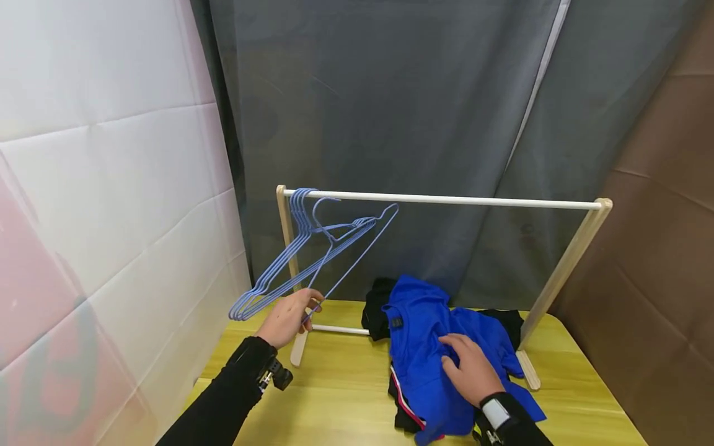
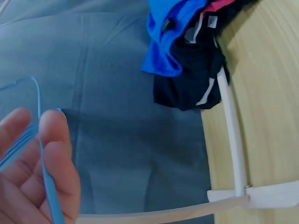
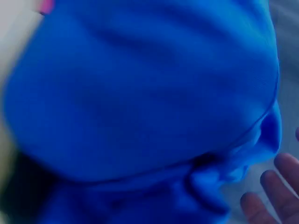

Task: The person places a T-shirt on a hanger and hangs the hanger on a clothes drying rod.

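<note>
My left hand (image 1: 289,319) holds a blue clothes hanger (image 1: 362,252) by a lower corner. In the left wrist view, the hanger's flat side (image 2: 52,196) passes between thumb and fingers. Its hook hangs lower than the hooks of several like hangers (image 1: 279,263), bunched at the left end of the white rail (image 1: 446,199). Over a blue T-shirt (image 1: 413,353) on the clothes pile, my right hand (image 1: 473,370) has its fingers loosely extended, gripping nothing. The right wrist view shows its fingers (image 3: 275,191) beside the blue cloth; contact is unclear.
Wooden posts (image 1: 563,272) carry the rail over a yellow wood-grain table (image 1: 312,402). Black garments (image 1: 377,310) lie under and behind the T-shirt. A grey curtain (image 1: 362,111) hangs behind, a pale panel (image 1: 123,186) at left and a brown one (image 1: 658,248) at right.
</note>
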The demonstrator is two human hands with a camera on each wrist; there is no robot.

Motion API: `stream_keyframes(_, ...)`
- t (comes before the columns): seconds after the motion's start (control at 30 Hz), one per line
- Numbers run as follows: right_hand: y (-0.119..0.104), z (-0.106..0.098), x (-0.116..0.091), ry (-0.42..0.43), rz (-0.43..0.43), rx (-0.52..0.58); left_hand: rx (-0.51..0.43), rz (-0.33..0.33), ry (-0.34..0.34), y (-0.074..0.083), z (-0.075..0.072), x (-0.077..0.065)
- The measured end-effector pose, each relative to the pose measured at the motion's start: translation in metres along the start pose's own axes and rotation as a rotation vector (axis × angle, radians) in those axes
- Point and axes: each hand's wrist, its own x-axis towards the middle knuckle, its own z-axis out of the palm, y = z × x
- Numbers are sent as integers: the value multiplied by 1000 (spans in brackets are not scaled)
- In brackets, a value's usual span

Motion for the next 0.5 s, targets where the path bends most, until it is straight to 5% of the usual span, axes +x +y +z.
stream_keyframes(0.23,-30,13,78,15,-108,3,25,55,-90,-7,9,3)
stream_keyframes(0.5,-55,37,136,-69,-77,5,-3,42,-132,-24,31,2)
